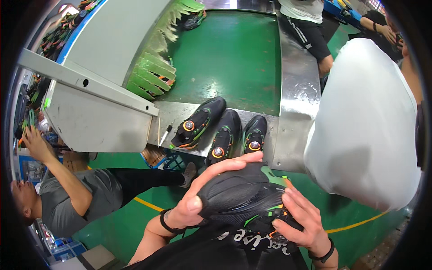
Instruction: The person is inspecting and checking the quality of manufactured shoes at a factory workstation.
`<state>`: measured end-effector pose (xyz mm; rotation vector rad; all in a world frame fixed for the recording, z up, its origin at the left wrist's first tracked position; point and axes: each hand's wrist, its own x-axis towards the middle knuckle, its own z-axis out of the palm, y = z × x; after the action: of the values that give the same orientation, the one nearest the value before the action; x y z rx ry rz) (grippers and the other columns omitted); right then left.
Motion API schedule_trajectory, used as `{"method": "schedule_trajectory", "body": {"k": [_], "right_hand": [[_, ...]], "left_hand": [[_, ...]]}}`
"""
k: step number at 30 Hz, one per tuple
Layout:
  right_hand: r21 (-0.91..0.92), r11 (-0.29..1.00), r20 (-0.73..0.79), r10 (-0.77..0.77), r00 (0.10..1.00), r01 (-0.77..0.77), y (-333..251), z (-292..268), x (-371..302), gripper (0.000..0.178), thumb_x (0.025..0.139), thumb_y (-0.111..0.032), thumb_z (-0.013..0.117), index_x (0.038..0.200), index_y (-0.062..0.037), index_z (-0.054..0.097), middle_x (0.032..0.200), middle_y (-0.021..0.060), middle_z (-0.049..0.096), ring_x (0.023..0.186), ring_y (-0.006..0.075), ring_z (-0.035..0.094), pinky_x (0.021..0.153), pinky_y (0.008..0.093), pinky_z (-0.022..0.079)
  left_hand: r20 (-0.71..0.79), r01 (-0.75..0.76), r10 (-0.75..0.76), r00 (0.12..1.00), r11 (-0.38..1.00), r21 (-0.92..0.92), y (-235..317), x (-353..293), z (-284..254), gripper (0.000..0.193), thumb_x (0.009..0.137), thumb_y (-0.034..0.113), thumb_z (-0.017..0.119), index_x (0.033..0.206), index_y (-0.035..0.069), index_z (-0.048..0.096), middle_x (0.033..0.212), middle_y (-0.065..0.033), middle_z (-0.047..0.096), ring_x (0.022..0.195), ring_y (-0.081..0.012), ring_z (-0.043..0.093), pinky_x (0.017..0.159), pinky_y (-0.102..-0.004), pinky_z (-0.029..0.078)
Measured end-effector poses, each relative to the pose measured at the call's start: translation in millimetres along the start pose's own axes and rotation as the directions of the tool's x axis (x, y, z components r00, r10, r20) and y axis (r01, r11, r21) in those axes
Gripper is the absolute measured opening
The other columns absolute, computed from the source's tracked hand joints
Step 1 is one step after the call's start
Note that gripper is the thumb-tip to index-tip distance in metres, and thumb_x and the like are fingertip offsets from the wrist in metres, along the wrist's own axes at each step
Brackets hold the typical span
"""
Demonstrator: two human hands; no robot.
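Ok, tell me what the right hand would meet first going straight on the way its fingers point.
The held black shoe, which the right hand is touching now. Beyond it, the left hand looks roughly in line, though depth is unclear.

Taking the row of three shoes [228,128] as our mark, we are finding passage straight beyond it, over the green surface [238,58], and just right of it, along the metal ledge [289,145]. Left of the row, a grey panel [96,119] is blocking us, with a pen [165,135] lying between. Beyond and left of it, green fringes [150,74] are intruding; we are only guessing at the depth behind them. Well right of it, a white rounded bulk [362,121] is barring us. Nearer than the row, the held shoe [238,195] is obstructing, our left hand [200,186] and right hand [300,220] gripping it.
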<state>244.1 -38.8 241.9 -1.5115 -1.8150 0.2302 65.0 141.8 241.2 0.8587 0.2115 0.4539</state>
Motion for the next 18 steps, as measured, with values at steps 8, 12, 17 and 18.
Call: {"method": "schedule_trajectory", "body": {"k": [8,12,17,18], "right_hand": [[-0.011,0.999,0.001,0.048,0.999,-0.048,-2.5,0.5,0.0,0.033,0.075,-0.015,0.074,0.107,-0.0223,0.069,0.116,0.0192,0.061,0.104,0.0383,0.063,0.088,0.0528,0.055],[-0.004,0.986,0.081,0.169,0.982,-0.169,0.9,4.5,2.5,0.035,0.076,-0.01,0.07,0.111,-0.0147,0.068,0.123,0.0239,0.058,0.11,0.0391,0.06,0.093,0.0526,0.052],[0.052,0.978,-0.113,0.205,0.972,-0.2,-1.0,22.3,10.9,0.041,0.075,-0.005,0.066,0.116,-0.0091,0.067,0.126,0.0257,0.056,0.112,0.0416,0.058,0.096,0.0534,0.05],[0.04,0.977,-0.166,0.215,0.962,-0.211,-3.3,25.5,14.2,0.042,0.074,-0.006,0.067,0.116,-0.0096,0.067,0.127,0.026,0.055,0.112,0.0418,0.058,0.096,0.0536,0.049]], "left_hand": [[-0.027,0.088,-0.088,0.996,0.996,-0.005,2.8,2.3,-3.3,0.07,0.079,0.049,0.059,0.13,0.004,0.047,0.146,-0.0334,0.03,0.137,-0.0459,0.03,0.11,-0.0578,0.029],[-0.085,0.044,-0.045,0.995,0.999,-0.012,-15.9,17.7,-14.2,0.064,0.084,0.044,0.052,0.132,0.002,0.044,0.144,-0.0304,0.036,0.132,-0.0452,0.039,0.107,-0.059,0.034],[-0.392,-0.294,0.321,0.862,0.947,0.13,-47.1,22.1,-1.6,0.074,0.093,0.049,0.046,0.143,-0.002,0.028,0.141,-0.0198,0.043,0.123,-0.0384,0.051,0.105,-0.0484,0.042],[-0.262,-0.305,0.364,0.894,0.921,0.24,-50.5,24.1,0.3,0.074,0.093,0.051,0.046,0.142,-0.002,0.029,0.139,-0.0184,0.044,0.122,-0.0348,0.052,0.104,-0.0464,0.043]]}}
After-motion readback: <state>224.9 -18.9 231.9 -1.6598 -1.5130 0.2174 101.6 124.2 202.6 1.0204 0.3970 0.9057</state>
